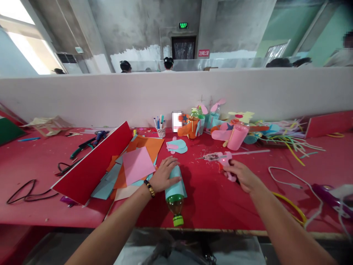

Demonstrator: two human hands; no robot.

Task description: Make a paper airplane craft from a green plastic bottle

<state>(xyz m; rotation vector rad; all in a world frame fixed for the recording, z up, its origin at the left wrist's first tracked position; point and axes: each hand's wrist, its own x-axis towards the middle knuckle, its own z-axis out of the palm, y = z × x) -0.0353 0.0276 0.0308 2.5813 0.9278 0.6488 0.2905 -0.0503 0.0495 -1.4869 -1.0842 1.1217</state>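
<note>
A green plastic bottle [175, 203] with a lime cap lies on the red tabletop, cap toward me, with light-blue paper [174, 188] around its body. Across the paper-covered part rests my left hand [165, 176], its thumb over the top and its fingers along the far left side, gripping the bottle. My right hand [242, 176] is closed around the handle of a pink hot glue gun [226, 159]. The gun's nozzle points left, apart from the bottle, and a glue stick sticks out of its back. Small pale scraps lie near the nozzle.
Coloured paper sheets [139, 165] lie left of the bottle beside a leaning red board [95, 165]. Light-blue and pink cutouts [177, 146] lie beyond it. Decorated bottles [237, 136], a pen cup [160, 131] and pipe cleaners [286, 138] stand or lie farther back. A white cable [299, 176] curls at right.
</note>
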